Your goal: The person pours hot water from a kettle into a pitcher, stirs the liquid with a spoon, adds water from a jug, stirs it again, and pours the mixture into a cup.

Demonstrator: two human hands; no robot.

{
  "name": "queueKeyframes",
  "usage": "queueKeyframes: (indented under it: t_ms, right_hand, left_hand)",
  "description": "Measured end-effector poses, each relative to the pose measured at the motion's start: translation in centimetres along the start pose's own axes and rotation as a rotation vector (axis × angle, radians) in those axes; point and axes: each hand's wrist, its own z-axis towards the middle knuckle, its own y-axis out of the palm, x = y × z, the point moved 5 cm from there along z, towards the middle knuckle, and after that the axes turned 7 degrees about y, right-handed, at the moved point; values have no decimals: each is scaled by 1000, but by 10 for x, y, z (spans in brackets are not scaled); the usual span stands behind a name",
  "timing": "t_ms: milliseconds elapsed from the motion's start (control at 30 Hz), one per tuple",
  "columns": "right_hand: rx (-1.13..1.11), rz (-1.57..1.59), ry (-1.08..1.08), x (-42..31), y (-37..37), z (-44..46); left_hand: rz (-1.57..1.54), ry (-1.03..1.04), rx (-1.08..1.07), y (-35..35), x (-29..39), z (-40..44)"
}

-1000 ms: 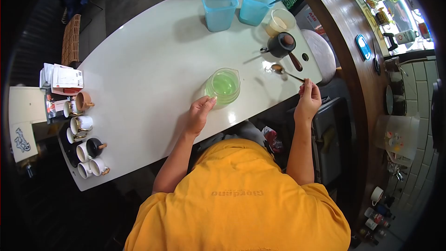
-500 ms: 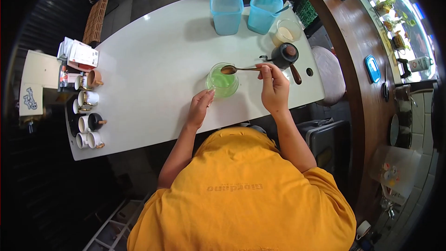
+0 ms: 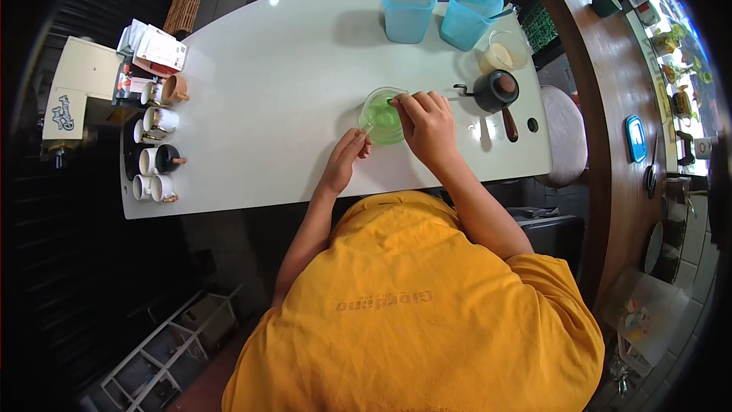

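Observation:
A clear glass mug (image 3: pixel 375 136) of green liquid stands on the white table near its front edge. My left hand (image 3: pixel 347 156) pinches the handle on the mug's near left side. Over the mug's right rim is my right hand (image 3: pixel 429 127), closed on a spoon (image 3: pixel 392 102) that dips into the mug. Most of the spoon is hidden by the fingers. To the right sits a dark pot-like grinder (image 3: pixel 497 90) with a crank and a brown wooden handle.
Two blue plastic containers (image 3: pixel 409 11) stand at the back, by a clear tub (image 3: pixel 505 53) with pale contents. Several cups (image 3: pixel 162 123) line the table's left edge, near some papers (image 3: pixel 160 49). A wooden counter (image 3: pixel 602 107) runs along the right, beyond a round stool (image 3: pixel 566 137).
My right hand has lowered the spoon from above the mug into it and turned knuckles up. The left hand stays at the handle. The whole view has shifted somewhat.

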Motion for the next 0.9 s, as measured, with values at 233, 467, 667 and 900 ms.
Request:
queueKeyframes:
  t_ms: [233,467,667,900]
  right_hand:
    - [-73,103,12,3,13,1]
    - [-297,235,-2,3,12,8]
    - [-355,3,-77,-5,10,23]
    - [-360,169,-70,-12,19,21]
  left_hand:
    - [8,-2,-59,-3,-5,0]
    - [-16,-39,-92,-3,-2,-2]
    - [26,-59,-129,-2,7,-3]
    - [99,-58,-115,-2,13,-3]
